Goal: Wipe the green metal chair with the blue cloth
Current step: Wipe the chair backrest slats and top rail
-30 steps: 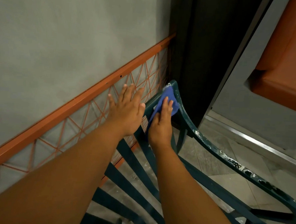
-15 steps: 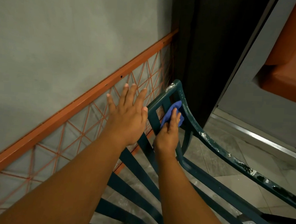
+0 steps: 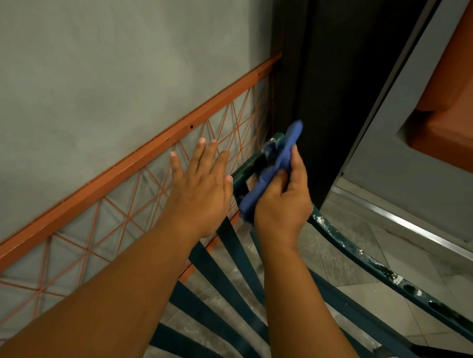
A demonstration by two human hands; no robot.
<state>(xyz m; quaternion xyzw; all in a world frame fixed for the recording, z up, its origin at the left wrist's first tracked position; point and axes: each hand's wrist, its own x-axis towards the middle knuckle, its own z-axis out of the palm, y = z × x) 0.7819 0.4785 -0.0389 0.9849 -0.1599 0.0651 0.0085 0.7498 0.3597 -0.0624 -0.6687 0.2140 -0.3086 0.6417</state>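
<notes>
The green metal chair (image 3: 368, 263) lies below me, its slats running from the bottom centre up to a curved corner near the dark post. White flecks dot its right rail. My right hand (image 3: 282, 201) grips the blue cloth (image 3: 271, 171) bunched against that upper corner of the frame, with one end of the cloth sticking up past my fingers. My left hand (image 3: 201, 185) is held flat with fingers spread, just left of the chair's corner and in front of the orange lattice; whether it touches the chair I cannot tell.
An orange metal rail with wire lattice (image 3: 137, 159) runs along the grey wall on the left. A dark post (image 3: 318, 87) stands behind the chair corner. A grey door panel with an orange inset (image 3: 455, 109) is at right, above a tiled floor (image 3: 364, 242).
My right hand has turned and now bunches the cloth in its grip, lifted back to the chair's top corner after wiping lower on a slat. The left hand stays spread in about the same place.
</notes>
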